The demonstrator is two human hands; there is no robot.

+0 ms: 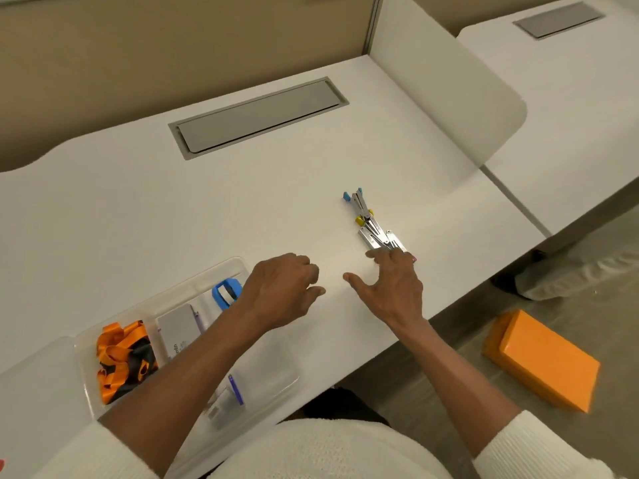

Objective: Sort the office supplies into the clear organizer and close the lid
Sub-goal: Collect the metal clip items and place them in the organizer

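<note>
Now, furthest to the left of your hands sits the clear organizer [238,267] on the counter [138,209], its lid [34,385] swung open on the far-left side. Inside it, orange and black lanyards [121,357] fill the left compartment, a pale card box [178,328] lies beside them, and a blue tape dispenser [226,293] rests just under your left wrist. Your left hand [283,288] hovers past the organizer's corner, fingers loosely curled and holding nothing. Bare counter lies between your two hands. Your right hand [394,288] is spread open, palm down, fingertips touching the near end of a heap of metal staple removers [375,229] with blue and yellow tips, which stretches away from that hand. Right of your right forearm, an orange box [543,361] lies on the floor.
</note>
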